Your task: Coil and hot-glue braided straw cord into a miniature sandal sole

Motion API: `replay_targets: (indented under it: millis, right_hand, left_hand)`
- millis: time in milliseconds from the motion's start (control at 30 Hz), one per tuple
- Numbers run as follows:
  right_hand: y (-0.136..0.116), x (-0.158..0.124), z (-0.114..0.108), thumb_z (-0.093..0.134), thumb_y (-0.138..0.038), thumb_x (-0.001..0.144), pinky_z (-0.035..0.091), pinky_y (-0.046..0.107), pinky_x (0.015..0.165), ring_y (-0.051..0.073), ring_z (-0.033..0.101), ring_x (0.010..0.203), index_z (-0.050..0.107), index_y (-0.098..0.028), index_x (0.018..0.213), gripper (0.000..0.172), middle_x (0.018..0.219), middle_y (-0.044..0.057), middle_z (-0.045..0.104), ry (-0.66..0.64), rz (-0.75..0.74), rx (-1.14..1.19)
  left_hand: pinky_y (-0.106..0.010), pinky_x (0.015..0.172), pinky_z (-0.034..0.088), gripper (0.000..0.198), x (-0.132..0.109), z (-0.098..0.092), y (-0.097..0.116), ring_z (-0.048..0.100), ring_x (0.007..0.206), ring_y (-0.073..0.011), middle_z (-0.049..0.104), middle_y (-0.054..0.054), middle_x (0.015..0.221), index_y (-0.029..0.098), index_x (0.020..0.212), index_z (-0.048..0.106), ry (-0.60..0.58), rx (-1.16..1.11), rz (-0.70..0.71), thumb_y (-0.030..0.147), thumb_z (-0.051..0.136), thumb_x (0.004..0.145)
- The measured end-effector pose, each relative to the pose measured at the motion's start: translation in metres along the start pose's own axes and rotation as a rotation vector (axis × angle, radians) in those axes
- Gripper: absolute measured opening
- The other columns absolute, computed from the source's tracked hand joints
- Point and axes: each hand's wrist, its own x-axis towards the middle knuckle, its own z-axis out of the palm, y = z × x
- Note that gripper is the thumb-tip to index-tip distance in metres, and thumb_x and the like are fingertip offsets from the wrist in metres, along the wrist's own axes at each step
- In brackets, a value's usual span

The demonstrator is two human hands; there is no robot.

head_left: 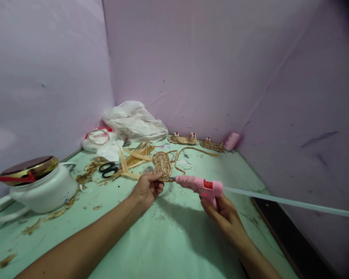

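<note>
My left hand [147, 188] pinches the lower edge of a small oval coil of braided straw [162, 164], holding it upright above the green table [168, 236]. A loose tail of braid [182, 155] runs from it toward the back. My right hand [221, 209] is wrapped round the handle of a pink glue gun [200, 185]. Its nozzle points left and touches the coil's lower right edge. A long clear glue stick [291, 202] sticks out of the gun's back toward the right.
Black scissors [109, 169] and flat straw strips [135, 157] lie behind my left hand. A white jar with a gold lid [39, 184] stands at left. A crumpled plastic bag [133, 121], a round container [98, 138], finished straw pieces [184, 138] and a pink spool [232, 140] line the back wall.
</note>
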Motion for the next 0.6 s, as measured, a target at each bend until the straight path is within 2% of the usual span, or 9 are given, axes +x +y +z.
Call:
replay_targets:
  millis: [300,400,600]
  right_hand:
    - [-0.004,0.0015,-0.0005,0.053,-0.04,0.081,0.038,0.024,0.051,0.014,0.044,0.054,0.06,-0.018,0.081,0.022,0.061,-0.002,0.05,0.01,-0.004,0.002]
    - [-0.0065,0.0028,-0.0006,0.051,-0.04,0.082,0.038,0.025,0.051,0.013,0.044,0.053,0.061,-0.018,0.081,0.024,0.063,-0.001,0.055,-0.02,-0.011,0.021]
    - [-0.006,0.0029,0.0005,0.051,-0.041,0.084,0.037,0.024,0.048,0.013,0.047,0.054,0.062,-0.017,0.097,0.03,0.081,0.005,0.067,-0.059,0.042,0.121]
  left_hand:
    - [-0.013,0.032,0.033,0.012,0.0012,0.0013,0.001,0.045,0.032,-0.005,0.052,0.004,0.047,0.013,0.062,0.051,0.024,0.019,-0.003,0.005,0.06,0.066]
    - [-0.013,0.031,0.034,0.013,0.0005,0.0018,0.0014,0.045,0.032,-0.0052,0.052,0.004,0.046,0.013,0.061,0.051,0.023,0.016,0.001,0.005,0.059,0.067]
    - [-0.013,0.032,0.035,0.011,-0.0009,0.0017,0.0029,0.046,0.033,-0.0051,0.053,0.004,0.048,0.013,0.063,0.052,0.009,0.018,0.004,0.004,0.058,0.066]
